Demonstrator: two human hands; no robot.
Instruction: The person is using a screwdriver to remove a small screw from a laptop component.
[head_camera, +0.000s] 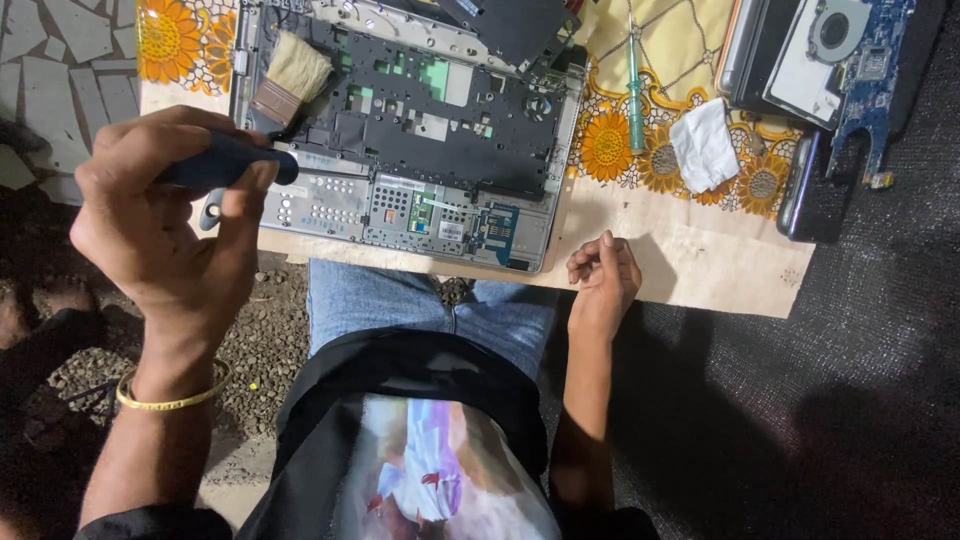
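A dark-handled tool (228, 160) is gripped in the left hand (165, 225), its fingers closed round the handle; the tip reaches onto the opened laptop chassis (410, 130) lying on the desk (690, 265) just beyond both hands. A brush (290, 80) rests on the chassis directly past the left hand. The right hand (603, 280) is loosely curled at the desk's near edge, just right of the chassis; whether anything is held inside cannot be told. A green screwdriver (634, 90) and a white cloth (703, 145) lie further beyond the right hand. The tool's working end is hard to make out, and the chassis is cut off at the top.
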